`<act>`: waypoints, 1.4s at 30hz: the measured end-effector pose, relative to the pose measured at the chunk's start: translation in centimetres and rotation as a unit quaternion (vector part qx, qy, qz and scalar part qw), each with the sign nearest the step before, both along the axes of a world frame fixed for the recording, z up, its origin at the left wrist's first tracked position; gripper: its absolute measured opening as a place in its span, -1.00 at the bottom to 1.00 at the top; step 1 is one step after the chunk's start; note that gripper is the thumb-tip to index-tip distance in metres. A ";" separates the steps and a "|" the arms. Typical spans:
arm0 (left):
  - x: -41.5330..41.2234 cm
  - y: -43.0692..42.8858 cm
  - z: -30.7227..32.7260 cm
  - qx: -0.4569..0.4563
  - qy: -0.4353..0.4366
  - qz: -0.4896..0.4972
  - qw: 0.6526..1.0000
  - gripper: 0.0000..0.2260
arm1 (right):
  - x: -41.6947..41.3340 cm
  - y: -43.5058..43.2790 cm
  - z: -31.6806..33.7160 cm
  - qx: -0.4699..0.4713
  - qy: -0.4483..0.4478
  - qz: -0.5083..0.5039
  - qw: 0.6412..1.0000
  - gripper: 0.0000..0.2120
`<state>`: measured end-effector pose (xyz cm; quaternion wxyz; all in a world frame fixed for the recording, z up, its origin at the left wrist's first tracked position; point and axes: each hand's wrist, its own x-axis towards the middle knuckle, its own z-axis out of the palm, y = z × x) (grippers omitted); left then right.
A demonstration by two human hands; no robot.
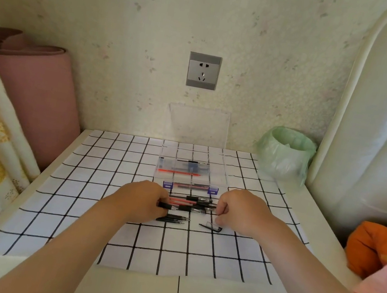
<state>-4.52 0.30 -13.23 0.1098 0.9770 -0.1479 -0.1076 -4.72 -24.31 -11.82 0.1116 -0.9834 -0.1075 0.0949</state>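
So, quick count of what's on the counter: two hands and one loose pile of pens between them, maybe four or five, red and black mixed; they overlap too much for an exact number. The left hand has its fingers curled round one pen by the black grip end, just above the checked cloth. The right hand has its fingers curled at the other end of the pile, but I can't tell if they're actually gripping anything.

Just in front lie about three thin black refills and one small clear cap. Behind the pile sits one clear box, lid up, with two purple latches, one red pen and a darker one inside. Any print on the pens is too small to read. One wall socket, one green-lined bin.
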 end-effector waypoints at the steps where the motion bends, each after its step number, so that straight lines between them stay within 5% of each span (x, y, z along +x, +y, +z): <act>1: 0.0 -0.1 0.1 -0.001 0.005 -0.004 1.000 -0.84 | 0.0 0.0 -0.1 0.001 0.001 0.000 1.000 -0.89; 11: 0.1 -0.5 0.2 0.011 0.012 -0.022 1.000 -0.75 | 0.1 0.2 -0.8 -0.002 -0.020 0.006 1.000 -0.87; 21: 1.6 1.2 1.7 -0.113 -0.092 0.044 0.988 -0.72 | 3.0 3.4 -0.7 0.077 -0.183 0.029 0.980 -0.75; 31: 3.0 2.3 -0.1 -0.081 -0.117 0.087 0.986 -0.74 | 7.8 5.1 0.4 -0.049 0.006 0.070 0.996 -0.68; 42: 3.6 2.0 -0.7 -0.079 -0.125 0.099 0.984 -0.71 | 11.4 8.4 1.1 -0.095 0.007 0.117 0.989 -0.89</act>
